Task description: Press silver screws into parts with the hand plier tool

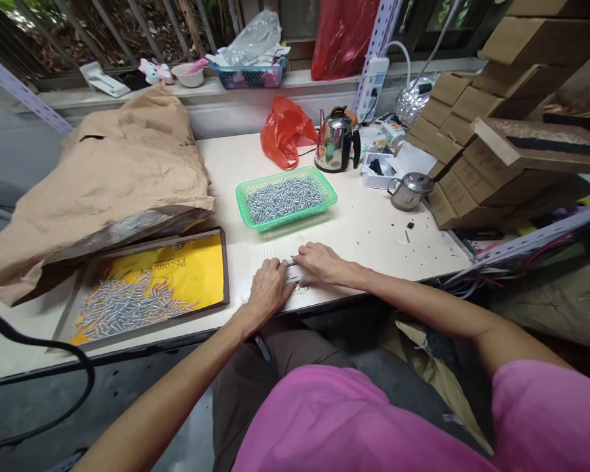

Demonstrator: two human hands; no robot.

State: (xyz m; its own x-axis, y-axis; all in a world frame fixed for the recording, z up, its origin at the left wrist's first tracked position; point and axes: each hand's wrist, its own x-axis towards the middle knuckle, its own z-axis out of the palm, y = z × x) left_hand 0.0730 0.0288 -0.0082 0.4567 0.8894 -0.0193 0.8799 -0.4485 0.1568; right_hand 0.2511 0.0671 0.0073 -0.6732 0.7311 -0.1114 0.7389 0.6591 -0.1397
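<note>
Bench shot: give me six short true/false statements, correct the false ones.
1. The left hand and right hand are close together near the table's front edge. True.
2. Something silvery shows between the hands. True; exactly what is too small to tell.
3. The green basket is empty. False: it holds many small metal pieces.
4. The kettle stands left of the green basket. False: it stands beyond the basket's right end.
5. The dark-rimmed tray is right of the hands. False: it is left of them.
6. Cardboard boxes are stacked at the right. True.
</note>
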